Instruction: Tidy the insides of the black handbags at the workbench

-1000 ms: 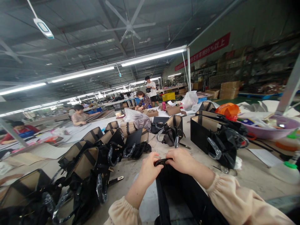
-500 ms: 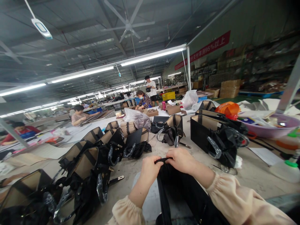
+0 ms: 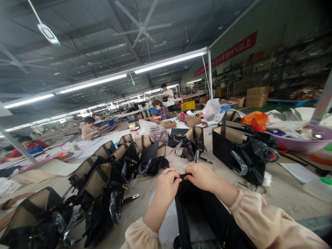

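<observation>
- Our left hand [image 3: 167, 185] is nearly closed, thumb against bent fingers, pinching the top edge of the black bag [image 3: 218, 214].
- Our right hand [image 3: 201, 176] is closed in the same way just beside it, fingers bent over that edge; only a short stretch of it shows between our two hands.
- The black bag lies at the near edge of the table [image 3: 147, 207], its opening facing up and its body running down below our right forearm and out of view.
- To our left, several box-shaped bags [image 3: 97, 178] stand close together from the near left corner towards the middle, open at the top, with tan insides and dark strips.
- A strap [image 3: 132, 198] with a metal tip sticks out from them, well apart from our left hand.
- Beyond our hands, a small bag [image 3: 195, 135] stands open, with a handle in clear wrap.
- Towards the right edge we see a larger bag [image 3: 223, 148], black cloth bunched against its front.
- Past it are orange plastic [image 3: 255, 120] and a purple basin [image 3: 303, 141] holding mixed items.
- A white sheet [image 3: 298, 172] lies near the right edge, by a green-capped bottle [image 3: 320, 188].
- At the left edge, a co-worker's hand [image 3: 18, 200] reaches in behind the nearest open bag.
</observation>
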Tool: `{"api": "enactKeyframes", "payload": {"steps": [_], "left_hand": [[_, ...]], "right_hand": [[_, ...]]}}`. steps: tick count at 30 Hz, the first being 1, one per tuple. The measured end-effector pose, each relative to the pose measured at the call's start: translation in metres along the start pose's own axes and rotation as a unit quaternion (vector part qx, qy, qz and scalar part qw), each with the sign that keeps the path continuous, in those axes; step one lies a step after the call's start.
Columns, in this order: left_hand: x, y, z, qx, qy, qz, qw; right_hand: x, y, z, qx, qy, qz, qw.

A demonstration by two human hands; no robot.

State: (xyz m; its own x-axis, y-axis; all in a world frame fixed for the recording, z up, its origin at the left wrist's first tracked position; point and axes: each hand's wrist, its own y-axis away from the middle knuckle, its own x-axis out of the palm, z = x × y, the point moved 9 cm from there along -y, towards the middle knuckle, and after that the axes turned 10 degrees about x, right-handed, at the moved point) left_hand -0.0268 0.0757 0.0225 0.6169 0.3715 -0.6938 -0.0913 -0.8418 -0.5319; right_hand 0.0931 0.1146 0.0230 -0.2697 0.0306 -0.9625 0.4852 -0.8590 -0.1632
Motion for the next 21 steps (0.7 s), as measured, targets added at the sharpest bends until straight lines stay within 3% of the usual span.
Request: {"api": "enactKeyframes", "payload": {"steps": [7, 11, 21], "left_hand": [[0.002, -0.002, -0.005, 0.008, -0.034, 0.049, 0.998], [0.004, -0.001, -0.006, 0.026, -0.005, 0.034, 0.999], [0.012, -0.002, 0.011, -0.045, -0.023, 0.004, 0.999]], "right_hand": [[-0.001, 0.000, 0.001, -0.005, -0.005, -0.001, 1.000], [-0.001, 0.001, 0.000, -0.006, -0.003, -0.003, 1.000], [-0.001, -0.001, 0.001, -0.006, 0.001, -0.001, 1.000]]}}
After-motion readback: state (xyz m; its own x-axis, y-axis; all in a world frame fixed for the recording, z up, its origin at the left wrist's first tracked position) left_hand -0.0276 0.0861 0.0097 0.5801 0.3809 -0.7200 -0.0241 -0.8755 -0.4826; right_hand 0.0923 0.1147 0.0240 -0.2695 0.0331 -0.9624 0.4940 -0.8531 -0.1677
